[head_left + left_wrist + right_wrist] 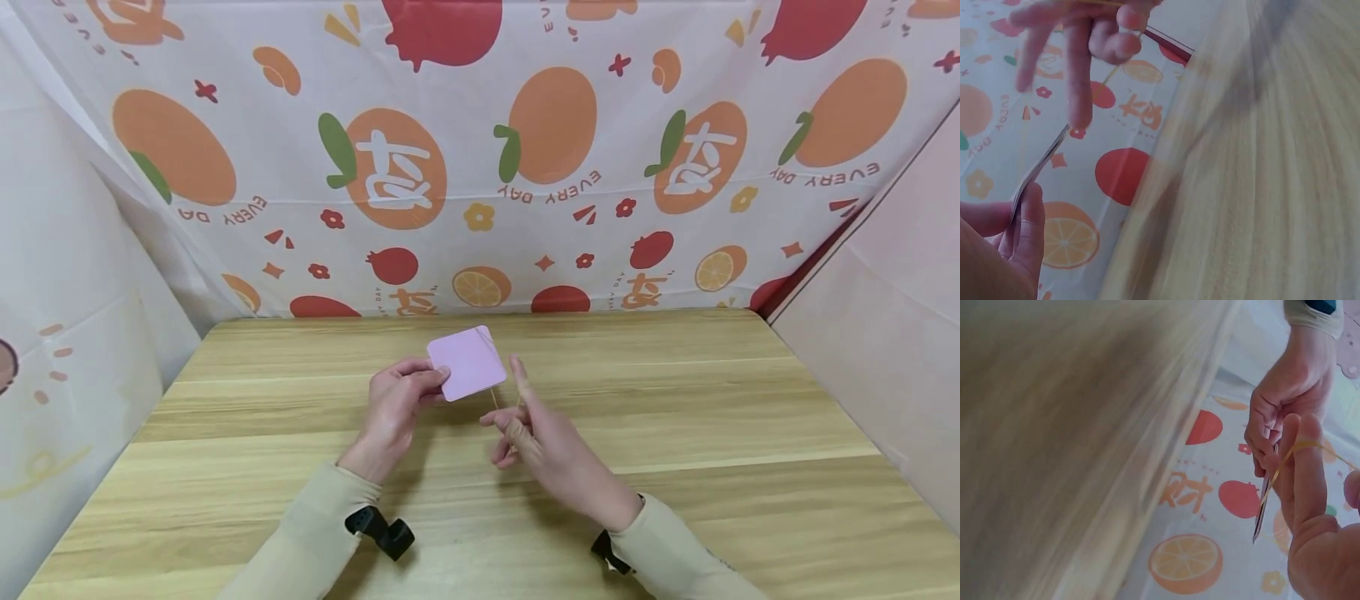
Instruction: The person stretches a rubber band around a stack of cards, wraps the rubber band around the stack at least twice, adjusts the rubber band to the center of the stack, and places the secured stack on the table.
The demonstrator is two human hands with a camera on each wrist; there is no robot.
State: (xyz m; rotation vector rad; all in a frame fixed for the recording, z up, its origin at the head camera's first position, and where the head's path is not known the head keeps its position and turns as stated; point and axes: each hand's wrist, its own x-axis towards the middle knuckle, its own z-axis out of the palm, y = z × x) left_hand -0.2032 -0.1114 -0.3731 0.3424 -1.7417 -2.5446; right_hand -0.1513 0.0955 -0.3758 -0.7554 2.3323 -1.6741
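A thin lilac square card (pixel 467 363) with rounded corners is raised above the table, its flat face towards the head camera. My left hand (pixel 393 408) pinches its left edge between thumb and fingers. In the wrist views the card shows almost edge-on. A thin yellow rubber band (pixel 1281 464) runs from the card to my right hand (pixel 558 454), stretched over its fingers. Across the card's upper right corner lies a strand of it in the head view. My right index finger points up beside the card's right edge; the band's path behind the card is hidden.
Beneath both hands lies a wood-grain table (pixel 712 467). A white cloth (pixel 465 242) printed with fruit hangs along its back edge, with pale cloths at the left and right. Each wrist carries a black camera strap over a beige sleeve (pixel 311 521).
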